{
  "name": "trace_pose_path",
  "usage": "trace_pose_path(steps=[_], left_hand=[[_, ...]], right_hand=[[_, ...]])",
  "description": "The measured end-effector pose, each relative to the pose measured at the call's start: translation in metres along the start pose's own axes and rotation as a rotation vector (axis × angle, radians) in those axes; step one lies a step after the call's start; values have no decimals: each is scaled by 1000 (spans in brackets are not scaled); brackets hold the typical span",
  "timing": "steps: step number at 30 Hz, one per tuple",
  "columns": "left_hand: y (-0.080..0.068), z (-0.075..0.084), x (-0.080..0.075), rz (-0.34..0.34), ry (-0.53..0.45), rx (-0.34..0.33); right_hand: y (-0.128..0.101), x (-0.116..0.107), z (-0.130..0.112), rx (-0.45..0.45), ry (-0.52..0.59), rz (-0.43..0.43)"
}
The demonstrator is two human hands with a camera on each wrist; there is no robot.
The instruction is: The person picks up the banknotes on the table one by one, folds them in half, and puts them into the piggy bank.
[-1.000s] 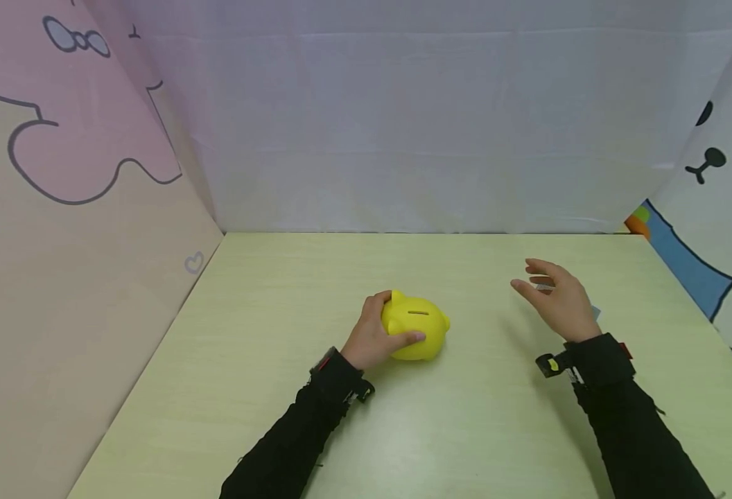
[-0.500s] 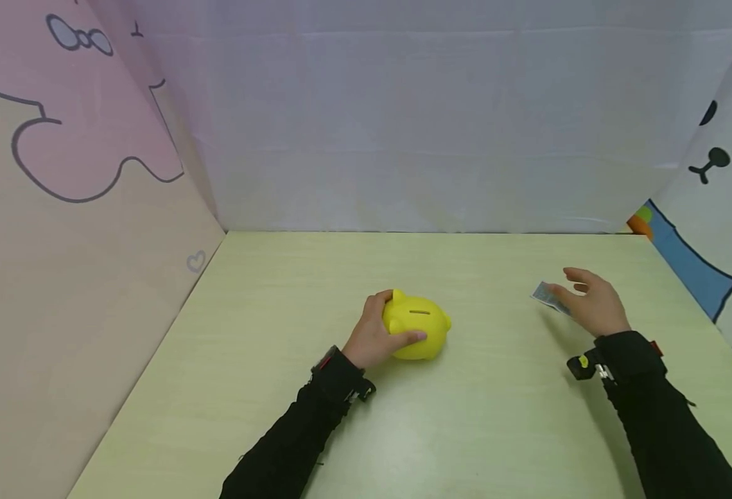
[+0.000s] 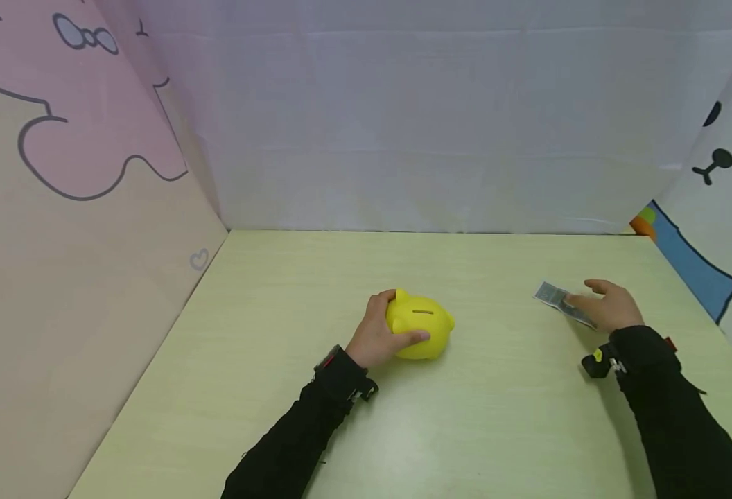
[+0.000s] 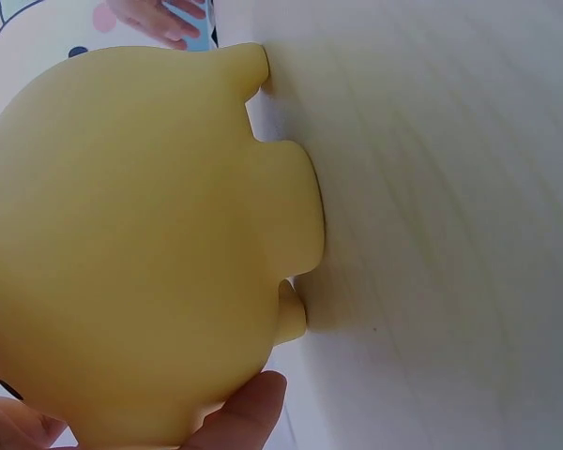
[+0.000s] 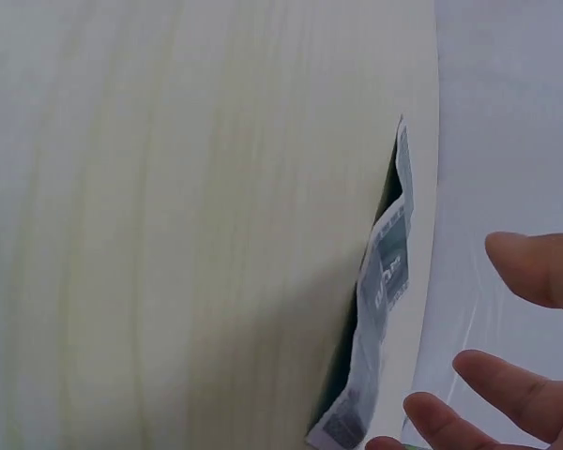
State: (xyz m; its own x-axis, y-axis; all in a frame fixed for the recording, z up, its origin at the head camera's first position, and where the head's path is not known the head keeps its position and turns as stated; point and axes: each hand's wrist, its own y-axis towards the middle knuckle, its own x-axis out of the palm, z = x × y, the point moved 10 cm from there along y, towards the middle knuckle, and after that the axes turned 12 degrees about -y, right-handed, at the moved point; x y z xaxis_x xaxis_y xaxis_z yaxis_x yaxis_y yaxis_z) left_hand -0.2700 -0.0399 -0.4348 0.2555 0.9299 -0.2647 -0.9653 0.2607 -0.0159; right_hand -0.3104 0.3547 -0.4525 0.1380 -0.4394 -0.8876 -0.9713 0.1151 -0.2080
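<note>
A yellow piggy bank with a coin slot on top stands on the table left of the right hand. My left hand grips it at its left side, thumb across the near flank and fingers at the far side. The left wrist view shows its round yellow body and stubby feet on the tabletop. To the right, a creased grey-green banknote lies on the table. My right hand hovers over its right end; in the right wrist view the fingertips are spread apart beside the note.
The pale wood-grain table reaches back to a white cloth wall. A pink and beige printed cloth stands along the left edge, a cartoon-printed one along the right.
My right hand has moved right and slightly toward me, lowering over the banknote, which has come into fuller view. The left hand keeps its grip on the piggy bank in place.
</note>
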Motion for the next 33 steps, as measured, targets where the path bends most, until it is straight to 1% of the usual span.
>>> trace_pose_path(steps=[4,7,11,14,16,20,28,33], left_hand=[[1,-2,0,2,-3,1],[2,-3,1,2,-6,-3],[2,-3,2,-4,-9,-5],[0,-2,1,-8,-4,-1],[-1,-1,1,-9,0,3],[-1,-2,0,-7,1,5],[1,-3,0,-8,-8,5],[1,-2,0,-9,-4,7]], right_hand=[[5,2,12,34,-35,-27],[8,1,16,18,-78,-22],[10,1,15,-24,-137,-20],[10,1,15,-23,-152,-31],[10,2,15,-7,-156,-39],[11,1,12,10,-183,-26],[10,-1,12,45,-165,-8],[9,-3,11,-10,-153,10]])
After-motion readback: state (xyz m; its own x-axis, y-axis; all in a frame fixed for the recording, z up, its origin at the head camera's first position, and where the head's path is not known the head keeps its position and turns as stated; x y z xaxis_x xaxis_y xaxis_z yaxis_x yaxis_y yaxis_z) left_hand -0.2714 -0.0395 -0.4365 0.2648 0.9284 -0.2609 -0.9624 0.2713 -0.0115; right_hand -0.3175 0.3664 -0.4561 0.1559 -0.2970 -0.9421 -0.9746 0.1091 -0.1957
